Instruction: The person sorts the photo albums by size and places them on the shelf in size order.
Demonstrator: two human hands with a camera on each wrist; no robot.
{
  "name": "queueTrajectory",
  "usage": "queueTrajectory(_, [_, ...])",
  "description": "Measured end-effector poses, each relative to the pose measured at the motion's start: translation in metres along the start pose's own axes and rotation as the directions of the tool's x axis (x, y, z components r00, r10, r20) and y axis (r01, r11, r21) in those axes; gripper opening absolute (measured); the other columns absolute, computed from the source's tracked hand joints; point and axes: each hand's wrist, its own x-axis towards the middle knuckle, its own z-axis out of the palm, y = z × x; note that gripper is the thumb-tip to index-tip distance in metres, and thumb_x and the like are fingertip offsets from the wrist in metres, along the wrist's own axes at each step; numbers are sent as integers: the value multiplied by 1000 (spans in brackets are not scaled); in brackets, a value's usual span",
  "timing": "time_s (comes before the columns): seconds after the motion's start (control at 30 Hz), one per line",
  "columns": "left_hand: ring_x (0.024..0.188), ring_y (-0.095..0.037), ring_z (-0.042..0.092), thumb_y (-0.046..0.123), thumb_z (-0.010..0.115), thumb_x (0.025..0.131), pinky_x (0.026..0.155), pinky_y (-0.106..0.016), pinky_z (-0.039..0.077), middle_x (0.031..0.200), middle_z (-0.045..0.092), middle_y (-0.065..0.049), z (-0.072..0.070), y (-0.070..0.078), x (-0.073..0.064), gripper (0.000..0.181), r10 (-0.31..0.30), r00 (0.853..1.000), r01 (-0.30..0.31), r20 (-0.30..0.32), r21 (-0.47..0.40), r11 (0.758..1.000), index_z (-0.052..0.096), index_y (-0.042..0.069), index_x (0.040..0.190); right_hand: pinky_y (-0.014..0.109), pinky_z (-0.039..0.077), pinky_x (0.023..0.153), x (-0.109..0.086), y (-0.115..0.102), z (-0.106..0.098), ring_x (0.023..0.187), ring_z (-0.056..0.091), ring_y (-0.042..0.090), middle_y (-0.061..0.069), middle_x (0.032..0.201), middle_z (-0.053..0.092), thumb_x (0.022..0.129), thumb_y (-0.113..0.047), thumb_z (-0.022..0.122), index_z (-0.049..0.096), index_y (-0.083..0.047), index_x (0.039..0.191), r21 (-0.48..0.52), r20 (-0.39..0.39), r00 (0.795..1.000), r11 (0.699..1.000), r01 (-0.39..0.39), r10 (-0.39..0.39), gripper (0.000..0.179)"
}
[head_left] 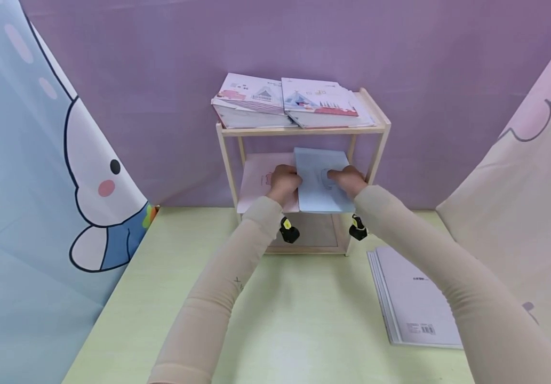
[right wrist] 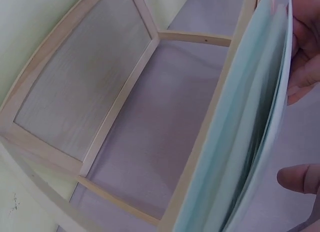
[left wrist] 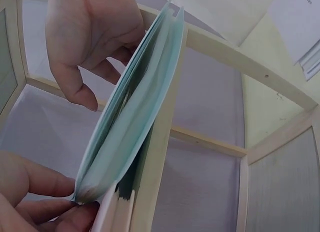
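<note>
A light-blue notebook (head_left: 322, 197) lies on the middle shelf, its front edge toward me and its pages fanned slightly apart in both wrist views. My left hand (head_left: 285, 183) pinches it at its left front corner, with thumb and fingers at the cover's edge in the left wrist view (left wrist: 37, 197). My right hand (head_left: 349, 181) is over the right part of its cover; the thumb (right wrist: 295, 178) extends apart from the notebook in the right wrist view. Left of the blue notebook, a pink notebook (head_left: 253, 184) with a small drawing lies on the same shelf.
The wooden rack (head_left: 384, 120) carries stacked white picture-covered books (head_left: 256, 96) on top. Its lower shelf (head_left: 318, 232) is beneath the hands. A stack of large white books (head_left: 414, 298) lies on the pale table (head_left: 275, 330) at right. A purple backdrop (head_left: 160, 106) stands behind.
</note>
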Motion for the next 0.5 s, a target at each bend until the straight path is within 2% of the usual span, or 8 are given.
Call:
queueTrajectory(0.13, [90, -21, 50, -3, 55, 81, 82, -32, 47, 112, 61, -14, 1, 0, 0, 30, 11, 1000, -11, -3, 29, 1000, 65, -5, 109, 44, 34, 105, 2, 1, -1, 122, 40, 31, 20, 141, 36, 93, -36, 46, 19, 2, 147, -20, 10, 1000, 1000, -5, 5, 71])
queueTrajectory(0.27, [89, -20, 50, -3, 54, 80, 81, -31, 46, 109, 63, -13, 2, 0, 2, 29, 24, 999, -22, -23, 88, 996, 67, -3, 107, 45, 35, 105, 5, 3, -1, 121, 41, 31, 21, 139, 38, 92, -36, 47, 26, 4, 144, -82, 15, 1000, 996, 17, -16, 69])
queueTrajectory(0.4, [79, -19, 49, -3, 53, 79, 70, -28, 41, 98, 68, -12, 4, -1, 5, 25, 55, 998, -49, -31, 168, 985, 70, -2, 98, 45, 37, 102, 8, 4, 0, 115, 45, 31, 22, 133, 44, 91, -38, 46, 34, 7, 138, -192, 15, 999, 981, 34, -32, 66])
queueTrajectory(0.5, [72, -18, 46, -4, 53, 78, 62, -25, 37, 87, 67, -9, 4, -2, 6, 22, 82, 996, -74, -33, 195, 978, 70, -1, 92, 45, 37, 102, 10, 4, 1, 113, 45, 31, 22, 131, 46, 92, -39, 45, 38, 7, 137, -271, 10, 1000, 962, 29, -27, 64])
